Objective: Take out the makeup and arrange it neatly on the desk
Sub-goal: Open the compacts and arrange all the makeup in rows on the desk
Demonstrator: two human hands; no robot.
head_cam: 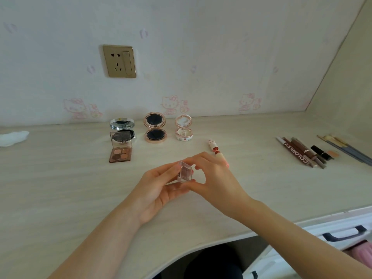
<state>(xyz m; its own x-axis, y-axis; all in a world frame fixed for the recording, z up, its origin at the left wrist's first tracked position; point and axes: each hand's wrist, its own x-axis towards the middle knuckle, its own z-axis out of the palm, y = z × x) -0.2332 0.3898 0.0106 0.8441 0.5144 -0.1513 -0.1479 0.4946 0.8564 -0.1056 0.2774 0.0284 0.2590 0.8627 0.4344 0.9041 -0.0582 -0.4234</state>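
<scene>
Between both hands (181, 184): small clear compact (184, 171)

Gold wall socket (119, 61); white tissue (12, 138) far left; drawer handle (344, 232).

Your left hand (159, 190) and right hand (213, 178) together pinch a small clear compact (184, 171) above the desk (60, 188). Behind it: open eyeshadow palette (120, 150), three open round compacts (155, 127), lipstick (216, 151). Pencils (300, 153) lie far right.
</scene>
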